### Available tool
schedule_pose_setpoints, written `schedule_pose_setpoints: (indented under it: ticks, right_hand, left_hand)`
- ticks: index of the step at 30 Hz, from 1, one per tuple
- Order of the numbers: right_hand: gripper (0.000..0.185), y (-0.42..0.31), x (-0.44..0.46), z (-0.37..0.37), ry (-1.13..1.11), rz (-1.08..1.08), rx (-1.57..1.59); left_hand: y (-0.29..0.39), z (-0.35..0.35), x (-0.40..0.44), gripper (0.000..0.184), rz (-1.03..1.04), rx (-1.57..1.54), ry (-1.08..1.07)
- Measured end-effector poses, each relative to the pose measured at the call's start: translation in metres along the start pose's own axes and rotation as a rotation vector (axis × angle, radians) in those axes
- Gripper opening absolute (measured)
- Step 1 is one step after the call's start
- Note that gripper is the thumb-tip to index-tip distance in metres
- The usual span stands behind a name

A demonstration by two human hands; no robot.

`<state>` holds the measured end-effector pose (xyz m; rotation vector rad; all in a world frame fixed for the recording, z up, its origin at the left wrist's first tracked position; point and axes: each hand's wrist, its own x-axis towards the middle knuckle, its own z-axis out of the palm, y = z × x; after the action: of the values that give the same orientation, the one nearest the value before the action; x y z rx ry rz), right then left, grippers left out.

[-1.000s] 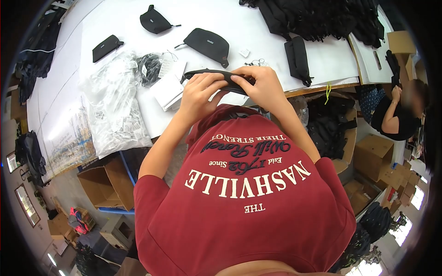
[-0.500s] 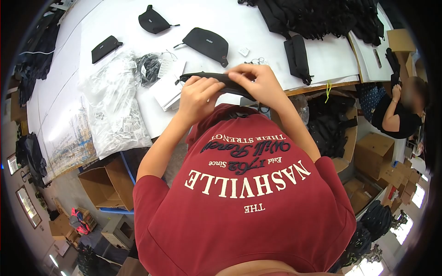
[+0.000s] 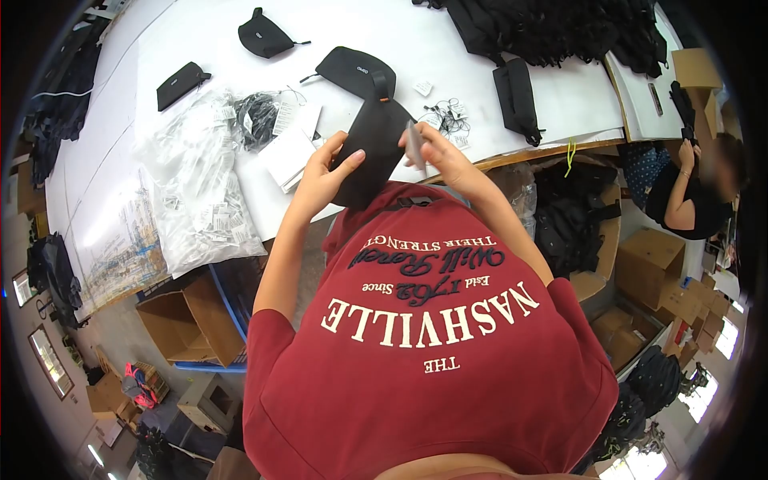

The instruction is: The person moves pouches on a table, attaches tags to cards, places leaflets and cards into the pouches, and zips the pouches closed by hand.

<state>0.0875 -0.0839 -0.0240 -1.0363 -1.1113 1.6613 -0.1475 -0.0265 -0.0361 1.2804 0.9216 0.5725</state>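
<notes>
A black pouch (image 3: pixel 374 144) hangs upright over the table's front edge, a loop with a small orange mark at its top. My left hand (image 3: pixel 326 172) grips its left side, thumb across the face. At its right edge my right hand (image 3: pixel 438 156) pinches a small greyish flat piece, blurred, perhaps a tag. Just behind lies another black pouch (image 3: pixel 352 70), partly covered by the held one. Tags with black strings (image 3: pixel 448 118) lie behind my right hand. White papers (image 3: pixel 290 152) are left of the held pouch.
Two black pouches (image 3: pixel 264 34) (image 3: pixel 182 85) lie at the back left, near a clear bag of tags (image 3: pixel 196 188). At right are a narrow black pouch (image 3: pixel 517 100) and a pile of black pouches (image 3: pixel 552 28). Another person (image 3: pixel 692 188) stands far right. Cardboard boxes (image 3: pixel 188 320) stand below.
The held pouch has turned from lying flat and edge-on to upright, its broad face showing. My right hand has come away from its top and now has the small greyish piece.
</notes>
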Motion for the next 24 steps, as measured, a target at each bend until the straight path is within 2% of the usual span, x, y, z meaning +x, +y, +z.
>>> schedule_pose_setpoints:
  ticks: [2,4,6,8,9,10,12,15,16,18,19,20,22,24]
  right_hand:
    - [0.047,0.006,0.000,-0.019,-0.044,-0.115,0.044]
    - [0.047,-0.024,-0.011,-0.016,0.163,-0.102,-0.167]
    - [0.045,-0.032,-0.016,-0.034,0.215,-0.047,-0.058]
    - [0.037,-0.037,-0.019,-0.057,0.225,-0.017,-0.118]
    - [0.022,-0.042,-0.021,-0.061,0.304,-0.035,-0.247]
    - [0.010,-0.044,-0.024,-0.070,0.484,0.047,-0.398]
    - [0.011,-0.045,-0.024,-0.085,0.638,-0.085,-0.102]
    - [0.010,-0.029,-0.008,-0.110,0.645,-0.252,0.551]
    - [0.017,-0.029,0.004,-0.100,0.687,-0.245,0.701]
    - [0.024,-0.023,0.020,-0.084,0.768,-0.095,0.824]
    - [0.027,-0.022,0.030,-0.072,0.899,-0.020,0.837]
    - [0.025,-0.015,0.037,-0.068,0.918,-0.035,0.785]
    - [0.026,0.003,0.042,-0.077,0.761,-0.154,0.734]
    - [0.027,0.004,0.049,-0.081,0.865,-0.098,0.682]
  left_hand:
    - [-0.005,-0.005,0.001,0.029,-0.038,-0.028,-0.039]
    - [0.002,-0.004,-0.001,0.027,-0.072,-0.054,-0.037]
    - [0.005,-0.010,-0.004,0.026,-0.086,-0.052,-0.038]
    - [0.003,-0.015,-0.003,0.025,-0.074,-0.030,-0.065]
    - [0.001,-0.018,-0.002,0.025,-0.080,0.002,-0.067]
    - [-0.002,-0.021,-0.002,0.025,-0.087,0.034,-0.070]
    - [-0.001,-0.023,-0.003,0.025,-0.079,0.123,-0.097]
    - [0.028,-0.014,-0.009,0.027,-0.037,0.306,-0.154]
    - [0.043,-0.006,-0.011,0.027,-0.022,0.373,-0.158]
    - [0.050,0.002,-0.012,0.029,0.044,0.463,-0.176]
    - [0.050,0.005,-0.011,0.030,0.094,0.484,-0.186]
    - [0.050,0.007,-0.011,0.031,0.143,0.505,-0.195]
    - [0.052,0.009,-0.012,0.033,0.171,0.545,-0.193]
    - [0.051,0.009,-0.013,0.032,0.208,0.555,-0.192]
